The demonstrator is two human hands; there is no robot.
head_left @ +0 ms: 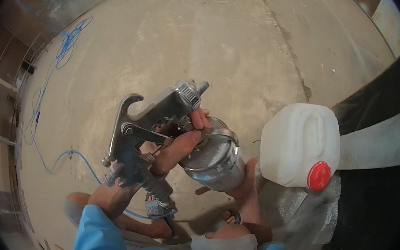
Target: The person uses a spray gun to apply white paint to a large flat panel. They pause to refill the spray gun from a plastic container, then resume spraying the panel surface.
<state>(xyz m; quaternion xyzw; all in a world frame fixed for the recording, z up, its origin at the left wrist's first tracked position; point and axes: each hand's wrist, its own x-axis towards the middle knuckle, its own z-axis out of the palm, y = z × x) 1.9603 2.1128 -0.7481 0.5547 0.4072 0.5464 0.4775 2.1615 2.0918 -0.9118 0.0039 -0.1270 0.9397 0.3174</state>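
Observation:
A metal spray gun point(157, 112) tilts in front of me, its nozzle toward the upper right. My left hand point(178, 151) is closed around it below the trigger, with thumb and fingertips by the lid of the cup. The round metal paint cup point(217, 172) sits under the gun with its lid on and a clamp bar across the top. From below, my right hand point(246, 186) holds the cup, thumb on its right side and a fingertip showing at the left. Most of that hand's fingers are hidden beneath the cup.
A blue air hose point(84, 161) runs from the gun's handle across the concrete floor point(210, 41) to a tangle at the far left. Right of the cup stands a white plastic jerrycan point(284, 140) with a red cap point(319, 175), beside clear plastic sheeting point(311, 206).

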